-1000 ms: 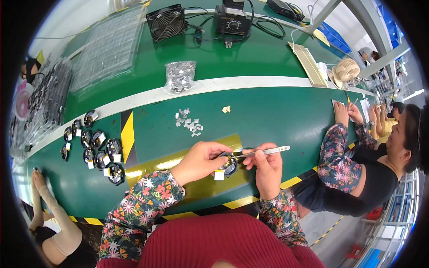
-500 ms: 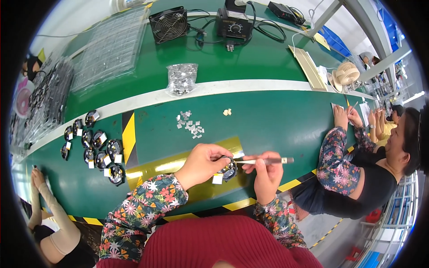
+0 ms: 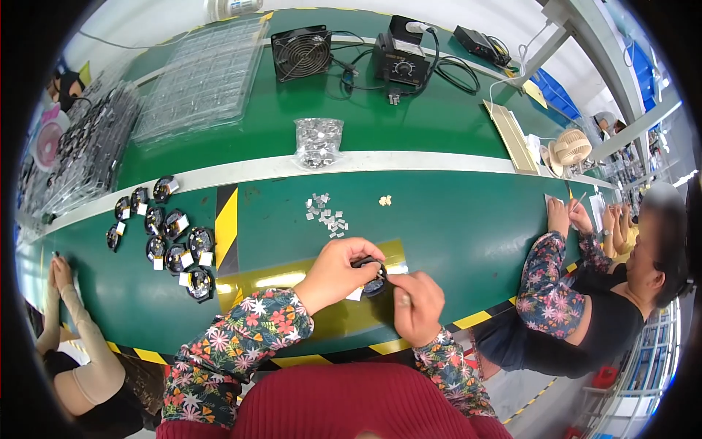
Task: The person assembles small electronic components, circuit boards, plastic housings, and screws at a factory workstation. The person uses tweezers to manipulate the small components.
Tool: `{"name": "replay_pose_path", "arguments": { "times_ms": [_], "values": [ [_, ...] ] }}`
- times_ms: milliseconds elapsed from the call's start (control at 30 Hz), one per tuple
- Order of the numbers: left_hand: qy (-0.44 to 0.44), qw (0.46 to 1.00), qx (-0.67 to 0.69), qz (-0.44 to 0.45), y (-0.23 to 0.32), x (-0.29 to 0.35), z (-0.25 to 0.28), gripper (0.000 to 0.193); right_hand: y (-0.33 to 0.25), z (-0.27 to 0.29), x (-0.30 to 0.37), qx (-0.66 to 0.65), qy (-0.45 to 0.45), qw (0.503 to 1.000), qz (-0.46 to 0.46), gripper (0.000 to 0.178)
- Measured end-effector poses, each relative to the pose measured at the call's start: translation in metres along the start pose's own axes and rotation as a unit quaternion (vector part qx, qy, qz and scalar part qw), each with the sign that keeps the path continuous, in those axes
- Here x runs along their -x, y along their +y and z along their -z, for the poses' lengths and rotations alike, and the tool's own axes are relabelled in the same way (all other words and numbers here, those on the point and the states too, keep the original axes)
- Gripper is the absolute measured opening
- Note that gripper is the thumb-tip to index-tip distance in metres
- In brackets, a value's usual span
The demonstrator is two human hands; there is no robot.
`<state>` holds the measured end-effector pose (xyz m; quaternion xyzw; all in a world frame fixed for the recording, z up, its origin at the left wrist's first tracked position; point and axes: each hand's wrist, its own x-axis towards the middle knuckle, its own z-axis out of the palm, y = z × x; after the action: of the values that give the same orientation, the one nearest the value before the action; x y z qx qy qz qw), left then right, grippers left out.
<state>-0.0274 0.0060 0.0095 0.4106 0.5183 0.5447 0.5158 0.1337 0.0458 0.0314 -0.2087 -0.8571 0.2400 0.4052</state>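
My left hand (image 3: 336,274) grips a small round black electronic unit (image 3: 376,285) between thumb and fingers, above the amber mat. A white tab (image 3: 355,294) sticks out below the unit. At the unit's right edge is my right hand (image 3: 419,309), closed with its fingers curled and the index fingertip near the rim. Whether a tool is still inside that hand is hidden. Beyond my hands lie several small silvery-grey pieces (image 3: 327,215) and a little cluster of pale yellow bits (image 3: 385,200).
Several similar black round units (image 3: 175,224) with white tabs stand at the left. A clear bag of small parts (image 3: 318,143) rests on the white ledge. Behind are a black fan (image 3: 301,54) and a dial-fronted box (image 3: 401,64). A co-worker (image 3: 585,307) sits at the right.
The slim stick-like tool in my right hand no longer shows; that hand has turned and moved left against the unit. My left hand keeps its hold. The whole view has shifted slightly.
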Motion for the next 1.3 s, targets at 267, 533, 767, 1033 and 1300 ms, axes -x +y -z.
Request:
{"name": "replay_pose_path", "arguments": {
  "times_ms": [267, 533, 767, 1033, 1300],
  "values": [
    [-0.035, 0.995, -0.095, -0.002, -0.001, -0.002, 0.005, 0.017, 0.010, -0.011, 0.007, 0.097, -0.022, 0.995, -0.020, 0.032],
    [-0.048, 0.996, -0.072, -0.008, 0.003, -0.002, 0.006, 0.017, 0.007, -0.010, 0.007, 0.135, -0.022, 0.991, -0.012, 0.031],
    [-0.047, 0.996, -0.075, 0.017, 0.000, -0.002, 0.008, 0.017, 0.007, -0.014, 0.007, 0.115, -0.001, 0.993, -0.007, 0.029],
    [-0.041, 0.999, -0.007, 0.031, 0.002, -0.001, 0.005, 0.018, 0.006, -0.012, 0.006, 0.144, -0.022, 0.989, 0.005, 0.031],
    [-0.032, 0.999, -0.020, 0.026, 0.001, 0.001, 0.001, 0.019, 0.003, -0.009, 0.001, -0.020, -0.014, 0.995, -0.097, 0.022]
  ]
}}
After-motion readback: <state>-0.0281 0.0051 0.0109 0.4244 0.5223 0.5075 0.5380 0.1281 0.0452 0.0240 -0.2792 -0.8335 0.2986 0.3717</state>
